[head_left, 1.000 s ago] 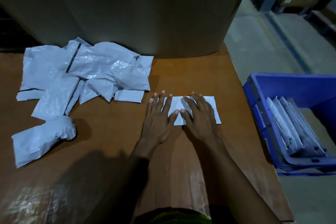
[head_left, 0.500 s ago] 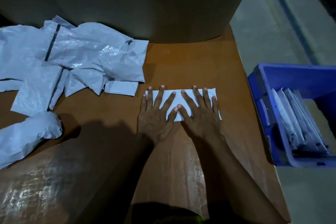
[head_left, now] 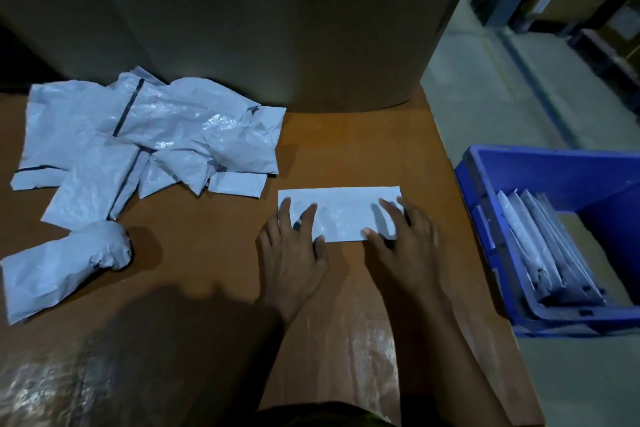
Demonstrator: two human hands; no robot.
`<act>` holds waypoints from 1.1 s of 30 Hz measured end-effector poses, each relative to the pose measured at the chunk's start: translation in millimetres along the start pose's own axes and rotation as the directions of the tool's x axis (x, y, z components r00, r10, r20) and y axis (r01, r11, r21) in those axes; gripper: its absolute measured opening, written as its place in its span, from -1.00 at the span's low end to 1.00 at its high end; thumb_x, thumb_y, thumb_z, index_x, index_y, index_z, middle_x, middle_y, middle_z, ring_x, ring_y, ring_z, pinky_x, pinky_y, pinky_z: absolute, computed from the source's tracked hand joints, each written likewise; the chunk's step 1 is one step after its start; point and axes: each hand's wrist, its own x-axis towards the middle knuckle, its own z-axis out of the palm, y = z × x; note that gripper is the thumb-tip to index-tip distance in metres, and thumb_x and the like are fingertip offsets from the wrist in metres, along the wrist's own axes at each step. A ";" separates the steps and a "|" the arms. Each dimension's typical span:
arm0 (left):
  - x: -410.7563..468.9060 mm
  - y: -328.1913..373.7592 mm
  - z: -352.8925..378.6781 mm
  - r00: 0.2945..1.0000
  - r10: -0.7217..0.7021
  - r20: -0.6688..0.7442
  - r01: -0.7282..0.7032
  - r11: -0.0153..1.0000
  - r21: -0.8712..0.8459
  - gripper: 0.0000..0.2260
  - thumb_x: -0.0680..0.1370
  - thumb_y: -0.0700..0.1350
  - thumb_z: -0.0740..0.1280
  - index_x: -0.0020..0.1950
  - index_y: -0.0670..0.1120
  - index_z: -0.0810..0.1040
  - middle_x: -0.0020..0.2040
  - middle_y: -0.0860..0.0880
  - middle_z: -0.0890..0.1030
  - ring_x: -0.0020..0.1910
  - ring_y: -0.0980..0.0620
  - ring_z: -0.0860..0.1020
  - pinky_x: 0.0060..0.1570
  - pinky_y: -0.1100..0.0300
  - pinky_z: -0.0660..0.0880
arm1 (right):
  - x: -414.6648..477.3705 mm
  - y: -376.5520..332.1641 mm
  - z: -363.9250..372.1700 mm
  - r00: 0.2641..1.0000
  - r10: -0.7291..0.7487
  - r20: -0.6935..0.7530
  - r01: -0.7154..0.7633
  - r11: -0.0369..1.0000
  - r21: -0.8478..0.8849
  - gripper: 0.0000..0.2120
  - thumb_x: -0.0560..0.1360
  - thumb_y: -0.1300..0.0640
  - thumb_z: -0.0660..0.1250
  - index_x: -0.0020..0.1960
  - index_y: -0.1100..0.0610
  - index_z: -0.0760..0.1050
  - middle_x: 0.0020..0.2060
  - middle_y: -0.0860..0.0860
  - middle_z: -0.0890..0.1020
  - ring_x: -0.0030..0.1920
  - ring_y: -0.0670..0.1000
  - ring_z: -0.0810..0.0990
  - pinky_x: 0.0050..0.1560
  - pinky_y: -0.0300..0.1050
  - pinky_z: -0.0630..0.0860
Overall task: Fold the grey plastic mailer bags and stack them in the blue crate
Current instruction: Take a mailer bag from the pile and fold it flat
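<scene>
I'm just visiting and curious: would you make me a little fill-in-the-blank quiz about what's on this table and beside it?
1. The crate beside the table is coloured ____.
2. The pile of unfolded bags lies to the ____ of the folded bag.
3. Counting the left hand and the right hand, the hands pressing that bag number ____.
Missing words: blue; left; two.

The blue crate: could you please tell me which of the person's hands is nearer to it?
Right. The right hand presses the end of the folded mailer nearest the blue crate; the left hand presses the opposite end, farther away.
</scene>
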 end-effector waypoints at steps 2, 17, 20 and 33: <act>-9.6 -4.0 -3.5 0.999 0.033 -0.027 -0.037 0.989 -0.146 -0.41 0.51 -0.04 0.35 0.55 0.13 0.35 0.57 -0.09 0.24 0.50 -0.13 0.26 0.43 -0.10 0.30 | -10.6 13.6 -6.5 0.999 0.053 0.008 -0.053 0.998 -0.032 -0.45 0.56 -0.26 0.33 0.50 -0.20 0.34 0.38 -0.08 0.41 0.44 0.06 0.32 0.45 0.15 0.28; 23.7 -26.0 -32.9 0.928 0.160 -0.337 -0.279 0.898 -0.341 -0.75 0.52 -0.44 0.34 -0.03 -0.09 0.62 -0.05 0.00 0.56 0.05 0.02 0.47 -0.12 0.11 0.45 | 17.1 21.8 -49.5 0.966 -0.079 -0.247 0.148 0.949 0.278 -0.87 0.62 0.18 0.40 0.13 0.08 0.67 0.18 0.00 0.59 0.23 -0.06 0.49 0.16 -0.18 0.41; 32.1 -9.6 -61.9 0.930 0.113 -0.349 -0.273 0.848 -0.454 -0.80 0.59 -0.36 0.30 0.04 -0.06 0.58 -0.03 0.02 0.57 0.00 0.03 0.52 -0.10 0.11 0.46 | 26.4 15.7 -69.0 0.948 -0.071 -0.310 0.182 0.922 0.343 -0.88 0.65 0.17 0.36 0.13 0.08 0.66 0.06 -0.09 0.64 0.11 -0.14 0.57 0.08 -0.33 0.46; 47.7 -21.6 -21.8 0.999 0.024 -0.041 -0.039 0.902 -0.430 -0.78 0.60 -0.18 0.36 0.24 -0.11 0.60 0.16 -0.09 0.61 0.16 -0.10 0.58 0.14 -0.06 0.54 | 39.1 35.4 -26.7 0.997 0.010 -0.076 -0.009 1.000 0.021 -0.59 0.62 -0.05 0.38 0.41 0.06 0.48 0.26 0.14 0.57 0.24 0.17 0.55 0.18 0.13 0.54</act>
